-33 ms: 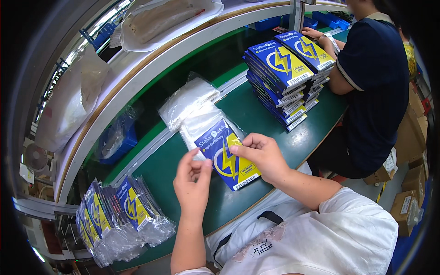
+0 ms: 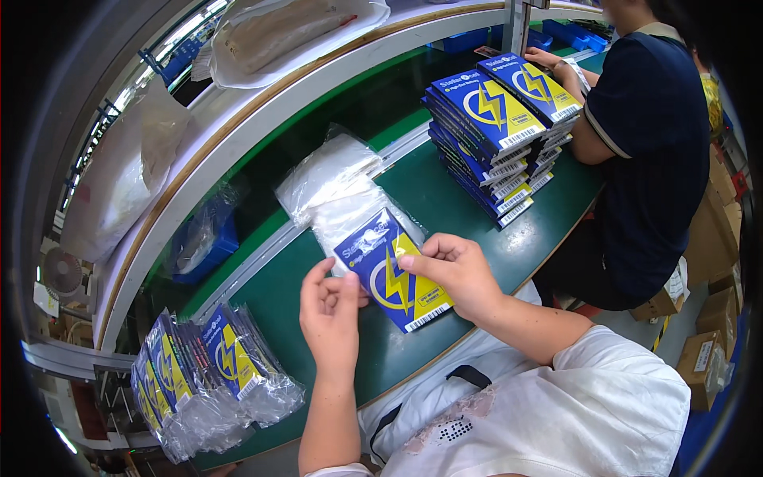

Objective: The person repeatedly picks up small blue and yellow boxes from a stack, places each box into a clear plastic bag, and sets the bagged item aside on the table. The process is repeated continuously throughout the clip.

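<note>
A flat blue-and-yellow box [image 2: 381, 266] with a lightning bolt lies tilted in front of me, its far end against a stack of clear plastic bags [image 2: 342, 203]. Glare over that end suggests film covering it. My right hand [image 2: 457, 274] grips the box's right side, thumb on top and fingers underneath. At the left edge my left hand [image 2: 330, 306] is curled, thumb and index finger close together on what looks like a bag's edge; its other fingers are partly hidden.
Tall stacks of similar boxes [image 2: 485, 111] stand at the back right, beside a co-worker [image 2: 652, 143]. Bagged boxes [image 2: 230, 358] stand in rows at the left. A blue bin [image 2: 208, 248] sits beneath the curved shelf [image 2: 187, 171]. The green table's [image 2: 318, 270] near edge runs past my body.
My left hand has shifted slightly left and up along the box edge. Glare now blurs the box's far end more. My right hand stays almost in place.
</note>
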The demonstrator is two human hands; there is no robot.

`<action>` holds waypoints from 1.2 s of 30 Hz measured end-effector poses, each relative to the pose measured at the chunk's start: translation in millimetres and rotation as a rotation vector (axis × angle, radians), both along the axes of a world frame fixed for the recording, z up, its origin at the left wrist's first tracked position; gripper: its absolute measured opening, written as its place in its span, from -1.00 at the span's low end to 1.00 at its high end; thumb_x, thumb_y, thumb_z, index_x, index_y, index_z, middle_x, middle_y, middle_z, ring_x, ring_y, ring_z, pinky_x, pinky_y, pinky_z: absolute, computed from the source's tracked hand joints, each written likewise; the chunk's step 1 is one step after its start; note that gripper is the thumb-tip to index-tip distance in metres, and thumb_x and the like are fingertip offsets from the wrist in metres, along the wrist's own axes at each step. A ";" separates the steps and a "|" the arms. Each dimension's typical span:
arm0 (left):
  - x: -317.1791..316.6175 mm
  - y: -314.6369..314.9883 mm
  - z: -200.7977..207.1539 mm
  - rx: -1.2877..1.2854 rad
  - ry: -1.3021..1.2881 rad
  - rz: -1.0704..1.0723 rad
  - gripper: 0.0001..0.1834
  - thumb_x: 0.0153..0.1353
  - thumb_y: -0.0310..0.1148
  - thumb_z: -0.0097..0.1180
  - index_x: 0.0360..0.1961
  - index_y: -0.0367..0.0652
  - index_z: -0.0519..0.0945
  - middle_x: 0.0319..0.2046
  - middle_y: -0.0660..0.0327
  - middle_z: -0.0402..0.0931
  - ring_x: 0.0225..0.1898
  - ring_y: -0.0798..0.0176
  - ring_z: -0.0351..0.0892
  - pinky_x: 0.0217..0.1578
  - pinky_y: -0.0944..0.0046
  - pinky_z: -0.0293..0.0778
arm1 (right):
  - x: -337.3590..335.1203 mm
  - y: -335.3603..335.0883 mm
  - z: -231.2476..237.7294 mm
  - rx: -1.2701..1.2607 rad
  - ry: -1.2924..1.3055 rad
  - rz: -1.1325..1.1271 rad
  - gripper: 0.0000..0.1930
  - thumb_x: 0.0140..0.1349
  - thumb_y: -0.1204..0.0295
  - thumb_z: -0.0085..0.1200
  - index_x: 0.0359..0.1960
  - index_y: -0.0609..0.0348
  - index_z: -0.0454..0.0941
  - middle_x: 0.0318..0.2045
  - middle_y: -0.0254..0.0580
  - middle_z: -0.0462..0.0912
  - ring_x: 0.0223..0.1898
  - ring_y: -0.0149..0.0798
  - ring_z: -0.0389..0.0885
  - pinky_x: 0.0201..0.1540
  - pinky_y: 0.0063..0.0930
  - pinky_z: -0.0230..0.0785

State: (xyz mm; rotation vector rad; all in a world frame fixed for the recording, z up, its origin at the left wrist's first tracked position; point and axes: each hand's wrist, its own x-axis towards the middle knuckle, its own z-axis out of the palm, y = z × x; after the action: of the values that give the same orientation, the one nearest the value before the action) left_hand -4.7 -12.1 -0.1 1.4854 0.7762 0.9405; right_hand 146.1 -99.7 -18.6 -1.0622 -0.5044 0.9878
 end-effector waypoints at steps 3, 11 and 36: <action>13.3 -12.8 -2.9 -0.340 -0.275 -0.008 -0.72 0.30 -0.41 0.03 0.00 -0.28 0.40 -0.18 0.23 0.53 -0.19 0.40 0.52 -0.16 0.41 0.44 | -6.9 -5.1 8.5 -0.068 -0.188 0.072 -0.76 0.12 0.34 0.26 -0.47 0.30 0.56 -0.61 -0.39 0.55 -0.55 -0.61 0.44 -0.50 -0.69 0.29; 5.4 -7.1 12.0 -0.547 -0.496 -0.151 -0.73 0.29 -0.48 -0.03 0.00 -0.33 0.40 -0.08 0.09 0.51 -0.08 0.27 0.54 -0.01 0.25 0.44 | 9.2 -26.8 48.7 0.014 -0.651 0.385 -0.15 -0.05 0.42 0.38 0.30 0.19 0.17 -0.29 -0.19 0.57 -0.42 -0.48 0.51 -0.39 -0.63 0.37; -113.6 -2.4 32.1 0.623 0.573 0.516 -0.46 0.22 -0.49 -0.07 0.24 -0.38 0.21 0.18 -0.08 0.24 0.20 -0.05 0.25 0.20 0.08 0.19 | 64.1 -5.2 103.4 0.490 -1.465 -0.315 -0.66 0.08 0.39 0.18 -0.08 0.19 0.51 -0.19 -0.07 0.57 -0.17 -0.04 0.51 -0.13 -0.24 0.37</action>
State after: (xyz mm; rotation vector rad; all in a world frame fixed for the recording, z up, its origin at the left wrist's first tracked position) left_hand -118.3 -14.6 32.0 2.2062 1.4151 1.2229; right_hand 210.1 -104.9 84.7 -1.2118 -1.5914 -0.3675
